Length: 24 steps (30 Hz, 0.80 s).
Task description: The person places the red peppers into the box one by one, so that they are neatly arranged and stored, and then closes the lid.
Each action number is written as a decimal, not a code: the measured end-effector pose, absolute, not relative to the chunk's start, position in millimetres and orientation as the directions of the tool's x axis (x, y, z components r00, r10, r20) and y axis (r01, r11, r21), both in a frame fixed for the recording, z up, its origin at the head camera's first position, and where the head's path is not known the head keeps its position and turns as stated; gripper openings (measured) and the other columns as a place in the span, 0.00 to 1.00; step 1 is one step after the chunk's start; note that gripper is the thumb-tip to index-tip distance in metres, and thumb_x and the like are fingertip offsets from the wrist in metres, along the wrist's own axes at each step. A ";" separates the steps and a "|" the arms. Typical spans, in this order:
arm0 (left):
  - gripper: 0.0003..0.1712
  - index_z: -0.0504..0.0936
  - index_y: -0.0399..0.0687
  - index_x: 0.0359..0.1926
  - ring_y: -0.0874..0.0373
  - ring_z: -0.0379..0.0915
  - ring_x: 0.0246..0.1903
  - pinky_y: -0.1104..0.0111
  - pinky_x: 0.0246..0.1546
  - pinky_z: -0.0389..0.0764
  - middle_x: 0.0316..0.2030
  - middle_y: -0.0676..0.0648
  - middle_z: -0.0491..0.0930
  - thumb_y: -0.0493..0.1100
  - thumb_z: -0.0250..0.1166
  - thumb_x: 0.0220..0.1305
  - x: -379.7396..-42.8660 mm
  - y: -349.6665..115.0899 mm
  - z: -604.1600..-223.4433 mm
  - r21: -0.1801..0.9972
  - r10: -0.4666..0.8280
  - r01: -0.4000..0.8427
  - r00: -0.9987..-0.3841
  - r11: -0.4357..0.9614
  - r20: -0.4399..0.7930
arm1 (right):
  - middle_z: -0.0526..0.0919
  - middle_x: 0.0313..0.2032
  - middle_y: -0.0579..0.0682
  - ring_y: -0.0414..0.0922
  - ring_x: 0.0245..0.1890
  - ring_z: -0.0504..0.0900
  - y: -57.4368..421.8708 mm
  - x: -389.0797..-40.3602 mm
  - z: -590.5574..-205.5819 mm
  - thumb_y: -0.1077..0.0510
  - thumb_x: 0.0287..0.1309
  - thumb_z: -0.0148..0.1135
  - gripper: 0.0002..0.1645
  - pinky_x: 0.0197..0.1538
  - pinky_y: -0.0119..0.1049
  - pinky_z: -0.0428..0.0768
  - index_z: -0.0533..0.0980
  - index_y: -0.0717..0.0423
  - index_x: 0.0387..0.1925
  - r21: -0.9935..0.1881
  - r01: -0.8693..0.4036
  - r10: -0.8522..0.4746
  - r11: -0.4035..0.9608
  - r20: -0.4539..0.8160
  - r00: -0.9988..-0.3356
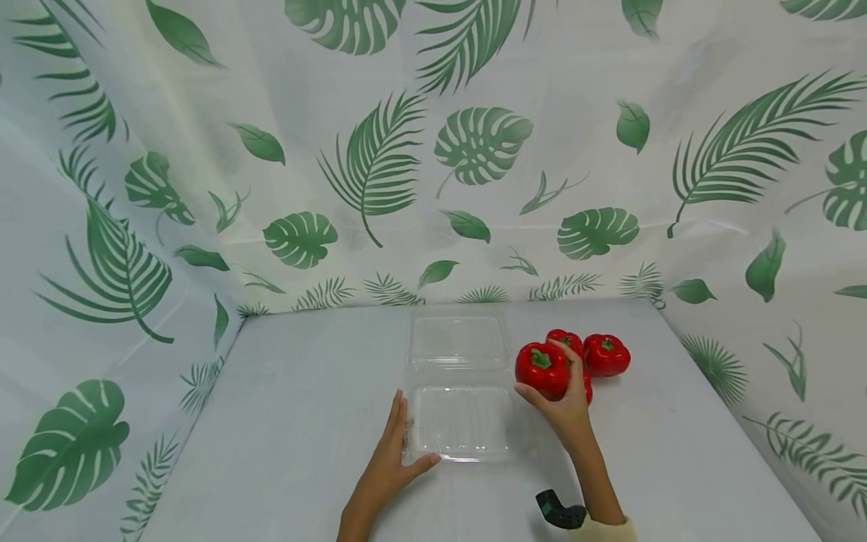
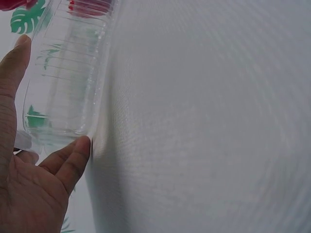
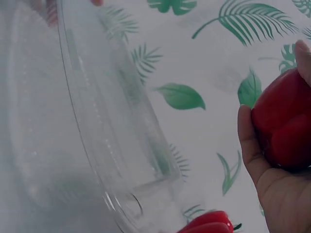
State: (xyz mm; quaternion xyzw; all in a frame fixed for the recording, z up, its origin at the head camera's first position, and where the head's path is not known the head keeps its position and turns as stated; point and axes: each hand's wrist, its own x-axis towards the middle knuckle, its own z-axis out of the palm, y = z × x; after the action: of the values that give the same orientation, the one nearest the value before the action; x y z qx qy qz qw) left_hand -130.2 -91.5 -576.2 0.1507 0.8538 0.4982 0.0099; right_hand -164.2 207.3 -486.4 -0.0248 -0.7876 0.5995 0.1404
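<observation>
I watch remotely as the right hand (image 1: 567, 400) grips a red pepper (image 1: 539, 378) between thumb and curled fingers, near a clear container (image 1: 463, 425) the left hand (image 1: 391, 458) touches, thumb spread from straight fingers.

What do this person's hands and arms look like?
The left hand and right hand are ungloved. A pale-yellow cloth sleeve shows on the right arm, beside a black, bent device with a small green patch. No left sleeve shows.
</observation>
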 end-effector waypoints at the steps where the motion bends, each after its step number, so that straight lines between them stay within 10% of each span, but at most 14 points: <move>1: 0.65 0.40 0.41 0.77 0.39 0.41 0.75 0.45 0.68 0.63 0.78 0.41 0.34 0.61 0.71 0.55 -130.0 -91.5 -576.2 0.854 0.265 0.244 -0.955 0.460 0.130 | 0.61 0.69 0.48 0.45 0.69 0.57 205.6 -164.7 -487.0 0.58 0.47 0.76 0.55 0.56 0.31 0.81 0.53 0.47 0.71 -0.952 -0.118 0.192 0.283 0.177 -0.965; 7: 0.64 0.40 0.42 0.77 0.41 0.39 0.75 0.46 0.69 0.60 0.78 0.42 0.33 0.62 0.71 0.55 -128.9 -91.5 -574.6 0.861 0.261 0.228 -0.958 0.454 0.116 | 0.61 0.68 0.54 0.51 0.70 0.57 194.5 -169.9 -494.6 0.56 0.47 0.76 0.55 0.61 0.60 0.76 0.50 0.50 0.68 -0.963 -0.081 0.102 0.257 0.110 -0.989; 24: 0.65 0.41 0.44 0.78 0.43 0.41 0.76 0.47 0.68 0.63 0.79 0.47 0.35 0.59 0.73 0.53 -129.7 -89.9 -574.3 0.863 0.241 0.199 -0.966 0.465 0.093 | 0.61 0.67 0.56 0.53 0.64 0.62 159.5 -188.7 -513.2 0.59 0.61 0.60 0.40 0.47 0.35 0.85 0.53 0.50 0.71 -0.994 0.063 -0.121 -0.086 -0.052 -0.991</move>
State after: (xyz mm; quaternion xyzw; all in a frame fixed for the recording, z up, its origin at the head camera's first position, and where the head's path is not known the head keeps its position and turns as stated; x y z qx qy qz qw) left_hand -129.7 -89.9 -574.3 0.1287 0.8557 0.5008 0.0211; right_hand -188.7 159.5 -513.2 0.0219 -0.6731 0.7366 -0.0624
